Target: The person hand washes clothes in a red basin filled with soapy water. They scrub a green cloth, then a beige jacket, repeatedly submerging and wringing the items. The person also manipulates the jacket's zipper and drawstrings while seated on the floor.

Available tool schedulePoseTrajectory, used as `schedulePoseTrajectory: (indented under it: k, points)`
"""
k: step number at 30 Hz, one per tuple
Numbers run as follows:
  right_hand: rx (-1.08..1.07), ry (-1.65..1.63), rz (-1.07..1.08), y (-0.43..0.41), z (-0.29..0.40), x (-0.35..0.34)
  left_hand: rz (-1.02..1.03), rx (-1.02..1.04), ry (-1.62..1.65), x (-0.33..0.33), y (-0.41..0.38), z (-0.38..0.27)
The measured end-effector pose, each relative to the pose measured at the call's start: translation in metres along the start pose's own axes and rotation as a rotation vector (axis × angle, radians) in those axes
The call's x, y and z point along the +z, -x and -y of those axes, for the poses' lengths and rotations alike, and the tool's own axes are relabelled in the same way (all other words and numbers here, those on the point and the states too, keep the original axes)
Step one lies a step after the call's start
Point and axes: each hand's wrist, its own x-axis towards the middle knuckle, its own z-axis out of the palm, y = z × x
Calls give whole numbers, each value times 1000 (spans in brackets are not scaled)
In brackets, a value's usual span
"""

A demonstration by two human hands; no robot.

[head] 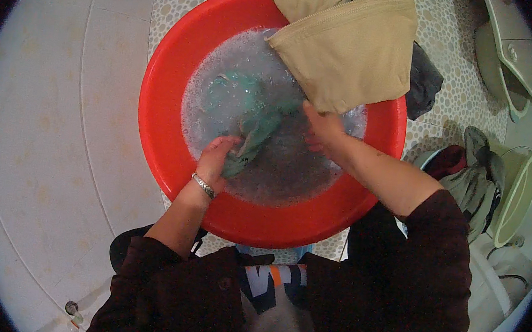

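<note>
A wide red plastic basin [163, 132] in front of me holds grey, sudsy water [289, 173]. My left hand [216, 156], with a silver bracelet at the wrist, grips the edge of a wet green cloth [260, 124]. Part of that cloth lies under the suds to the upper left. My right hand [327, 131] is over the right side of the water, by the lower edge of a tan zippered garment [353, 54]. Its fingers are partly hidden, and whether they hold the cloth or the garment is unclear. The garment drapes over the basin's far right rim.
Beyond the rim at right is a dark bundle [425, 80] on the pebble-patterned floor [454, 54]. Grey-green and dark red clothes [478, 181] hang over a container beside a pale green bucket [517, 200]. A light green plastic basin [497, 58] leans at upper right. Tiled wall [49, 121] runs along the left.
</note>
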Motion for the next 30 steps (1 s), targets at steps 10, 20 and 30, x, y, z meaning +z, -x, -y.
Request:
schedulePoseTrajectory:
  k: [10, 20, 30]
  points:
    - [-481, -653, 257, 19, 48, -25, 27, 15, -59, 4, -8, 11]
    - [-938, -1030, -320, -2, 132, -115, -5, 20, -115, 4, -3, 10]
    - [-866, 852, -576, -53, 17, 21, -32, 5, -106, 5, -1, 11]
